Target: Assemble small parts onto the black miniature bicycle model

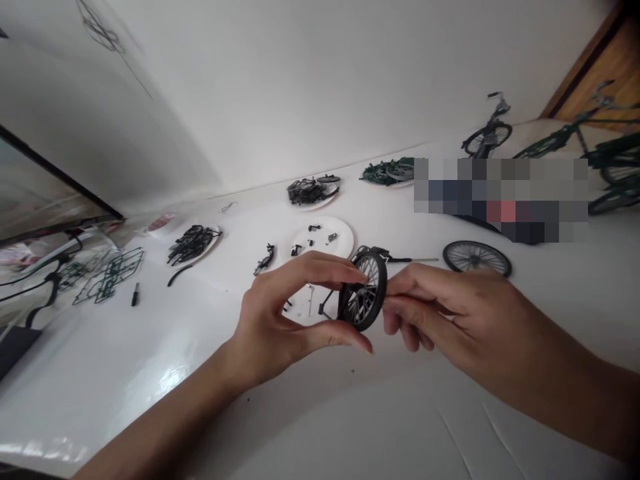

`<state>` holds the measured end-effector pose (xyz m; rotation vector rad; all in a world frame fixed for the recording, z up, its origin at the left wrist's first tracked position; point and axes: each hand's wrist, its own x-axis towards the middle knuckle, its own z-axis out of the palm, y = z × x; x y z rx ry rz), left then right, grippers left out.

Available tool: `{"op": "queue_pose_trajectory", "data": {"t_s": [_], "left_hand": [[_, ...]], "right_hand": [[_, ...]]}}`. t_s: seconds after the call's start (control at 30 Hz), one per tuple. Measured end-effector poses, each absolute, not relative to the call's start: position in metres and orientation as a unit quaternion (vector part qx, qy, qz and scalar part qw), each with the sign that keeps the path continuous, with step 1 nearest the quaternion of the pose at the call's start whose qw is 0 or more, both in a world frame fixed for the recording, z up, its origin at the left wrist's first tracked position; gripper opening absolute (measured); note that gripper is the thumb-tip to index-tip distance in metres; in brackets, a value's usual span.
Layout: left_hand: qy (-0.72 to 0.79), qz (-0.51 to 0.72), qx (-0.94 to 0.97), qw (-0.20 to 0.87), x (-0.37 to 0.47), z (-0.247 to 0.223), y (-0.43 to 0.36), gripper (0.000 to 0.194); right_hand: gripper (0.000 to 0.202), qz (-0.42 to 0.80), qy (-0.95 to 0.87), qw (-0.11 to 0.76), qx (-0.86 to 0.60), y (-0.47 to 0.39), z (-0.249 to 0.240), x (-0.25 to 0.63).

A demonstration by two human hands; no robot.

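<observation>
The small model wheel (365,290), black-tyred with silver spokes and a black fender arching over its top, was held above the white table (150,360). The left hand (290,313) pinched its rim between thumb and fingertips; the right hand (450,313) gripped its right edge with closed fingers. Another loose wheel (477,257) lay beyond.

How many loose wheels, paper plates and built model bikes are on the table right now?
Spoked wheels off a bike: 2, one pinched between the left hand and right hand at, one lying flat
Paper plates of parts: 4
Assembled model bikes: 2
Total: 8
</observation>
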<state>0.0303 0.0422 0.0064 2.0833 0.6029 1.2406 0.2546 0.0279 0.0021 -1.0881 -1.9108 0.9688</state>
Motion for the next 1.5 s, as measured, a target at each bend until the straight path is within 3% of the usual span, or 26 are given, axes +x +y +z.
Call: {"op": "queue_pose_trajectory", "data": {"t_s": [0.1,0.23,0.3,0.53,0.73,0.93,1.23,1.37,1.5], "left_hand": [[0.228,0.481,0.779,0.331,0.030,0.008,0.042,0.065],[0.250,0.474,0.735,0.416,0.030,0.012,0.041,0.027],[0.273,0.486,0.708,0.434,0.032,0.012,0.039,0.021],[0.297,0.526,0.620,0.501,0.038,0.014,0.039,0.014],[0.281,0.480,0.523,0.645,0.044,0.013,0.036,0.013],[0.274,0.478,0.516,0.655,0.046,0.009,0.035,0.012],[0.248,0.484,0.493,0.679,0.050,0.004,0.033,0.013],[0.248,0.481,0.480,0.691,0.051,-0.001,0.033,0.010],[0.268,0.489,0.447,0.699,0.050,-0.004,0.037,0.014]], "right_hand": [[0.023,0.501,-0.681,0.351,-0.403,0.027,0.005,0.252],[0.024,0.585,-0.618,0.356,-0.387,0.027,0.011,0.250],[0.025,0.573,-0.620,0.366,-0.392,0.027,0.013,0.249],[0.015,0.528,-0.657,0.393,-0.367,0.021,0.003,0.250],[0.010,0.327,-0.769,0.448,-0.318,0.018,-0.004,0.256],[0.010,0.254,-0.763,0.466,-0.369,0.018,-0.001,0.253],[0.026,0.428,-0.611,0.485,-0.456,0.013,0.010,0.245],[0.036,0.411,-0.602,0.477,-0.492,0.016,0.012,0.245],[0.034,0.403,-0.650,0.485,-0.424,0.018,0.008,0.244]]}}
